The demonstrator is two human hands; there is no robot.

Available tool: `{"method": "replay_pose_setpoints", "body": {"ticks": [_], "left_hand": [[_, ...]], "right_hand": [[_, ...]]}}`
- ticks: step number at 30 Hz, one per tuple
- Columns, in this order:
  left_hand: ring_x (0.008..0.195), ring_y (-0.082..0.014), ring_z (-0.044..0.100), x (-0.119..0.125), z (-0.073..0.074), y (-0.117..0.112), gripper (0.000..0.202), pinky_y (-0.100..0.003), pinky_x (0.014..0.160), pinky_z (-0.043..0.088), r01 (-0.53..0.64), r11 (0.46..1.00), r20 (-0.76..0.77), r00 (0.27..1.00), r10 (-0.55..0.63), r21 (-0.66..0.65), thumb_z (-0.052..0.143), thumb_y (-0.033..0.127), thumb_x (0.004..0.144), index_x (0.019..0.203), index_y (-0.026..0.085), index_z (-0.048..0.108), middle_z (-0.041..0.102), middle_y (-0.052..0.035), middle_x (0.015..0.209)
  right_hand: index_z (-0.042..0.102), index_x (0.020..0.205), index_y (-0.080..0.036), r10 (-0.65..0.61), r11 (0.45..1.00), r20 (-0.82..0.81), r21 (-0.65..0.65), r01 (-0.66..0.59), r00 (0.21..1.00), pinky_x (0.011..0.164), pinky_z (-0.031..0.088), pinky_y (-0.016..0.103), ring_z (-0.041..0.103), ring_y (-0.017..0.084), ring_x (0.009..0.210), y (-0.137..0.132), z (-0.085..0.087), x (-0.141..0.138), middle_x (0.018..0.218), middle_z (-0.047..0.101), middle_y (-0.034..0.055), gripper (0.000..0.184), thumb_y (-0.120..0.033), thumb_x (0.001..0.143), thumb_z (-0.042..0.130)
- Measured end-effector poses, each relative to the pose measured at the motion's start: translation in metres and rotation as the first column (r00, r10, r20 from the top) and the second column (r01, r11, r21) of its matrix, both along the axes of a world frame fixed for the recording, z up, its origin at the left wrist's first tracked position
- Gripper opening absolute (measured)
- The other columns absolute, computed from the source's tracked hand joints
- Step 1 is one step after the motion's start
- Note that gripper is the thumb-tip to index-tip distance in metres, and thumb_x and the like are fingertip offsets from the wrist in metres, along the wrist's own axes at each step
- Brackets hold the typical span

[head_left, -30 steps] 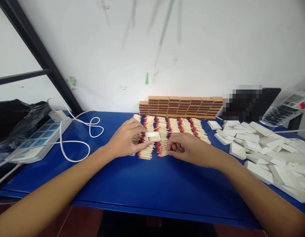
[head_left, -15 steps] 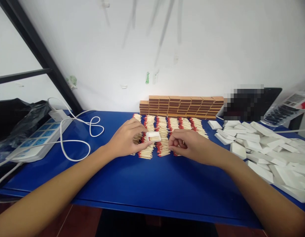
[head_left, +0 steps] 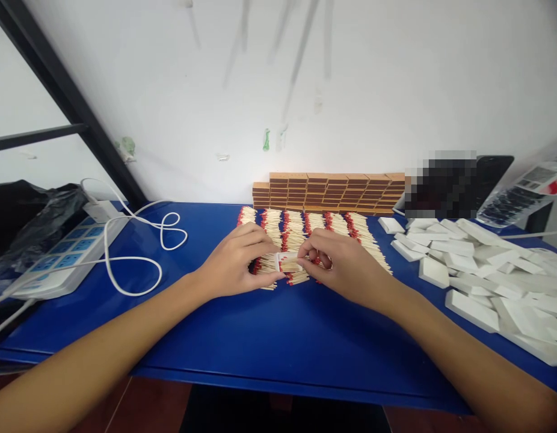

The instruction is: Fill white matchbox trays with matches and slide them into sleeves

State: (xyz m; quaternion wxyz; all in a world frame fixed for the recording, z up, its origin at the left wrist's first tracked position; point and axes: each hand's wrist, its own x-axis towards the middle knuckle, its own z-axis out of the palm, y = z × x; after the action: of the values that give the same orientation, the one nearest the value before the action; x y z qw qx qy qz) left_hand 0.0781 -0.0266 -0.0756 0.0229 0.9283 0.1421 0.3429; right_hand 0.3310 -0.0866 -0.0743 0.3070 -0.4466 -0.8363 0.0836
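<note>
Well to the left of the grip, a white power strip (head_left: 77, 258) with blue sockets rests on the blue table (head_left: 260, 343), and a looped white cord (head_left: 158, 270) lies between it and the left hand (head_left: 236, 261). That hand's thumb and fingers are clamped on the left end of a small white tray (head_left: 277, 262), which sits just past their tips, hollow side up, in the gap between the two hands. Red-headed matchsticks (head_left: 288, 264) lie in the tray, heads toward the left thumb. Rows of loose matches (head_left: 293, 220) spread under and beyond both hands, and a low stack of brown boxes (head_left: 332, 191) stands behind them against the wall. At the tray's right end the right hand (head_left: 335, 258) has thumb and forefinger pinched together, seemingly on the tail ends of those matchsticks, though the fingers hide the exact contact. Farther right of this pinch lies a heap of white trays (head_left: 479, 264), with a clear bottle (head_left: 520, 192) beyond.
</note>
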Motion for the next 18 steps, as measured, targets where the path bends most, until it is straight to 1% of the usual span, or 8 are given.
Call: {"method": "replay_pose_setpoints", "body": {"ticks": [2,6,11,15,18], "left_hand": [[0.095,-0.0244,0.065,0.001,0.0,-0.001,0.03,-0.043,0.09,0.056,0.011,1.0,0.0,1.0,-0.011,0.004,0.078,0.041,0.09,0.108,0.018,0.072,0.074,-0.0092,0.1],[0.098,-0.025,0.065,0.002,-0.001,-0.004,0.032,-0.043,0.092,0.055,0.025,1.0,-0.018,1.0,-0.025,-0.007,0.078,0.041,0.09,0.111,0.018,0.072,0.074,-0.0097,0.104],[0.096,-0.0246,0.065,0.001,-0.001,-0.002,0.03,-0.043,0.09,0.055,0.024,1.0,0.004,1.0,-0.024,0.0,0.078,0.041,0.091,0.11,0.019,0.072,0.074,-0.0092,0.101],[0.095,-0.0237,0.065,-0.002,0.001,0.002,0.032,-0.042,0.089,0.055,-0.004,1.0,0.032,0.999,0.004,0.022,0.079,0.041,0.09,0.111,0.018,0.072,0.075,-0.0094,0.1],[0.095,-0.0237,0.065,-0.003,0.001,0.005,0.032,-0.043,0.089,0.054,-0.028,0.999,0.021,0.999,0.028,0.033,0.078,0.042,0.091,0.111,0.018,0.072,0.075,-0.0092,0.101]], "right_hand": [[0.063,0.091,-0.022,-0.006,1.0,0.024,0.004,0.006,1.0,0.065,0.043,0.029,0.057,0.016,0.072,-0.001,-0.001,-0.001,0.085,0.062,0.0025,0.006,-0.017,0.095,0.062],[0.065,0.092,-0.021,-0.017,0.999,0.048,-0.032,0.018,0.999,0.065,0.042,0.029,0.058,0.016,0.074,-0.002,-0.001,-0.001,0.086,0.063,0.0026,0.006,-0.017,0.096,0.064],[0.066,0.094,-0.021,0.033,0.999,0.018,-0.003,-0.033,0.999,0.066,0.042,0.029,0.058,0.015,0.074,0.0,-0.001,0.001,0.085,0.062,0.0023,0.007,-0.02,0.099,0.062],[0.067,0.097,-0.021,0.032,0.999,-0.032,0.029,-0.031,0.999,0.064,0.042,0.028,0.055,0.014,0.07,0.002,0.005,0.004,0.083,0.061,0.0013,0.005,-0.021,0.099,0.063],[0.068,0.096,-0.021,0.008,0.999,-0.017,0.032,-0.007,1.0,0.062,0.04,0.027,0.053,0.013,0.067,0.001,0.01,0.007,0.08,0.059,0.0003,0.006,-0.021,0.099,0.063]]}}
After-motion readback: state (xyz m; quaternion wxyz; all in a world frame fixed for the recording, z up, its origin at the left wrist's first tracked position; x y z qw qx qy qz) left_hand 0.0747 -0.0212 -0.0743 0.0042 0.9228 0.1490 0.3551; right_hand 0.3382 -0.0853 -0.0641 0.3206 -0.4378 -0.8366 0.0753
